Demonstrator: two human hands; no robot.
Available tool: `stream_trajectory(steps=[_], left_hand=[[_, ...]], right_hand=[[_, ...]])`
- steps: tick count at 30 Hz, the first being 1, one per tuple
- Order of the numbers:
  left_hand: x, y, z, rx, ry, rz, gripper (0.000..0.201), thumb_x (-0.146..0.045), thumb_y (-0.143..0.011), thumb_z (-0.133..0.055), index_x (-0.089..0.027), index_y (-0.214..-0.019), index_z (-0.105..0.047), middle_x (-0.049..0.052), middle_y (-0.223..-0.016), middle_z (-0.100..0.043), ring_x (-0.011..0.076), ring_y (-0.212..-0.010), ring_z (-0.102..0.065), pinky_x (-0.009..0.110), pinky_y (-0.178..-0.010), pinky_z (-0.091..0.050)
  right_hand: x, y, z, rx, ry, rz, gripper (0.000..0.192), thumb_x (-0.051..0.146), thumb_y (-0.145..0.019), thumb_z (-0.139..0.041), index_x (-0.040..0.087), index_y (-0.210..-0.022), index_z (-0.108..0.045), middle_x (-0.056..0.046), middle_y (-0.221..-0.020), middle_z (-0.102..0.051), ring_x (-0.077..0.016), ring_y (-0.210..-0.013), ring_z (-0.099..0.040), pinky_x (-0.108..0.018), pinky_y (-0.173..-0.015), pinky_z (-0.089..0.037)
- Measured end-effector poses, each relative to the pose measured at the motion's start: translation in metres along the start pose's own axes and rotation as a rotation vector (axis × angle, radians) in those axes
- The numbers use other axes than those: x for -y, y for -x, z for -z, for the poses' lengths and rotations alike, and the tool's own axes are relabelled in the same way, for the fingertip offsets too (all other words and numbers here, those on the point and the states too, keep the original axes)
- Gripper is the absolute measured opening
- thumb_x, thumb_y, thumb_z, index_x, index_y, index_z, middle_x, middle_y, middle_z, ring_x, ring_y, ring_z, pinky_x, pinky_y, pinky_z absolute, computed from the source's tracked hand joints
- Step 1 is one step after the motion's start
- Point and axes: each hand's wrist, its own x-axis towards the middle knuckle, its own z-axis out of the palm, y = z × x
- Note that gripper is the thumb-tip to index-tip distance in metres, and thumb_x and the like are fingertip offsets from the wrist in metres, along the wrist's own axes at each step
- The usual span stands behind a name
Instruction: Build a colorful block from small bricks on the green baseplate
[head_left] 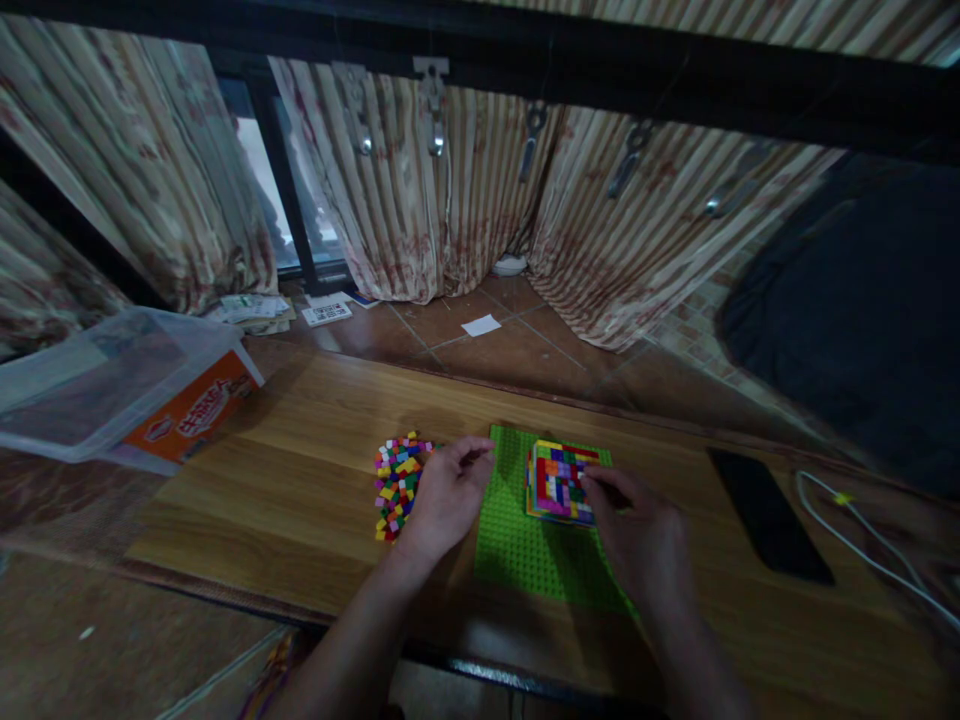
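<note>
A green studded baseplate (517, 560) lies on the wooden table, bearing a low block of multicoloured building bricks (559, 490). My right hand (641, 525) is at the right side of this block, thumb and index finger pinched together on its top surface. A tiny whitish brick seems to be at those fingertips. Over the baseplate's left edge hovers my left hand (450, 500), its fingers curled together; whatever is between them is hidden. Just left of that hand, partly covered by it, lies a loose pile of small coloured bricks (395, 485).
A clear plastic bin (180, 350) with an orange label stands at the table's left end. To the right are a black phone (769, 515) and a white cable (870, 550). Papers (255, 312) lie beyond the table on the tiled floor. A dark bar with hanging clips crosses above.
</note>
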Motion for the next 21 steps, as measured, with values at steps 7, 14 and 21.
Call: stream_trajectory(steps=[7, 14, 21], left_hand=[[-0.0008, -0.0004, -0.0007, 0.005, 0.012, 0.019, 0.022, -0.028, -0.082, -0.057, -0.016, -0.094, -0.072, 0.003, -0.084, -0.072, 0.0155, -0.075, -0.063, 0.024, -0.069, -0.046], [0.0026, 0.0024, -0.0053, 0.031, 0.013, 0.007, 0.021, -0.028, -0.082, -0.059, -0.017, -0.093, -0.072, 0.003, -0.083, -0.071, 0.0152, -0.074, -0.062, 0.024, -0.068, -0.047], [0.0038, 0.0051, -0.0071, 0.056, -0.024, -0.005, 0.023, -0.03, -0.083, -0.057, -0.018, -0.098, -0.072, 0.003, -0.084, -0.071, 0.0153, -0.074, -0.062, 0.024, -0.066, -0.045]], right_hand=[[0.0005, -0.0004, -0.0016, -0.013, 0.036, 0.0, 0.026, 0.041, -0.086, -0.055, 0.021, -0.086, -0.072, -0.006, -0.086, -0.074, -0.0201, -0.073, -0.068, -0.032, -0.069, -0.051], [0.001, -0.001, -0.0039, -0.049, 0.014, -0.036, 0.031, 0.047, -0.085, -0.057, 0.021, -0.086, -0.074, -0.006, -0.084, -0.076, -0.021, -0.07, -0.07, -0.031, -0.065, -0.053], [-0.0002, 0.0, -0.0014, -0.05, -0.032, -0.116, 0.032, 0.048, -0.082, -0.06, 0.021, -0.088, -0.075, -0.006, -0.08, -0.076, -0.0221, -0.068, -0.07, -0.031, -0.062, -0.053]])
